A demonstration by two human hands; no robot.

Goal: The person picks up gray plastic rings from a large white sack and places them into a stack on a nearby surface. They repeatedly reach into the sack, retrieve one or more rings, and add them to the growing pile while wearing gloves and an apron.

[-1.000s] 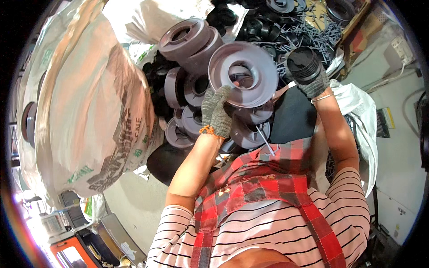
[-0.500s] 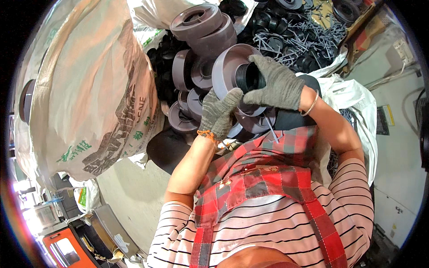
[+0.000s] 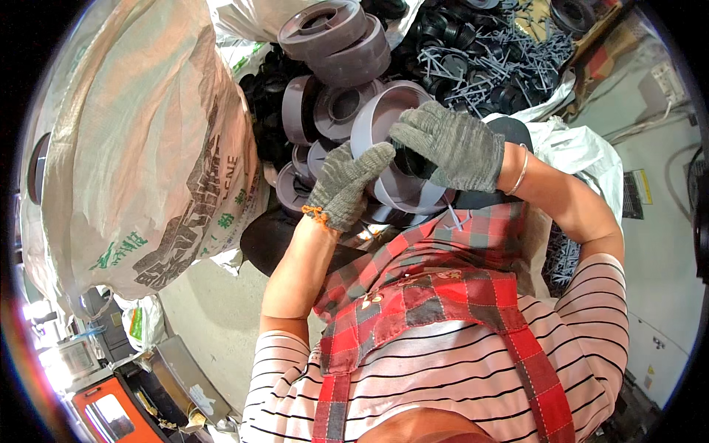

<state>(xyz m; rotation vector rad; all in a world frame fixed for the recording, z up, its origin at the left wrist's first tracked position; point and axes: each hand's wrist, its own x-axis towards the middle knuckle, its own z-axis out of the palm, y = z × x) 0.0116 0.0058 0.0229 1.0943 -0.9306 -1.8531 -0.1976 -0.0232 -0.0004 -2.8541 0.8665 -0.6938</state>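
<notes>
My left hand (image 3: 347, 183), in a grey knitted glove, is closed on the left rim of a round grey plastic part (image 3: 378, 118) shaped like a shallow cup. My right hand (image 3: 456, 148), gloved alike, reaches over the right side of that part with curled fingers. Under those fingers a black ring-shaped piece (image 3: 413, 164) sits at the middle of the grey part, mostly hidden by the hand. Whether the two pieces are joined cannot be seen. More grey round parts (image 3: 347, 107) lie just beyond my left hand, some stacked (image 3: 332, 44).
A heap of black round pieces and thin grey-blue plastic sticks (image 3: 491, 59) spreads at the far right. A large woven sack (image 3: 148, 148) bulges at the left. White sacking (image 3: 583, 162) lies right of my arm. An orange machine (image 3: 111, 410) stands lower left.
My right hand has closed over the black threaded piece, which showed more plainly before. The grey part has tilted and its rim reaches lower. My left hand has shifted slightly left.
</notes>
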